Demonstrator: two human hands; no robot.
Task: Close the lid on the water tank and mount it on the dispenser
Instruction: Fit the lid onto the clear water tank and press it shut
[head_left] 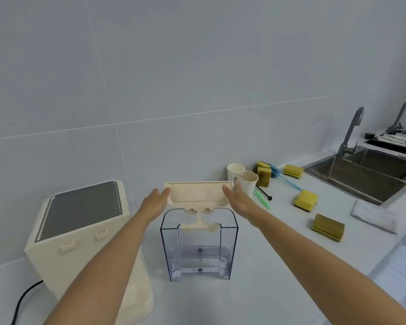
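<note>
A clear bluish water tank (pixel 198 249) stands on the white counter in front of me, with a little water at the bottom. Its cream lid (pixel 197 193) is swung up and stands upright on its hinge at the tank's back edge. My left hand (pixel 154 202) touches the lid's left end with fingers stretched. My right hand (pixel 238 199) touches the lid's right end the same way. The cream dispenser (pixel 80 231) with a dark grey top panel stands to the left of the tank, two hook slots on its side facing the tank.
Two paper cups (pixel 242 179) stand just behind the lid. Several yellow sponges (pixel 305 200) and a blue brush (pixel 284 177) lie on the counter to the right. A steel sink (pixel 366 177) with taps sits far right, a folded cloth (pixel 375 215) beside it. A black cord (pixel 25 299) trails from the dispenser.
</note>
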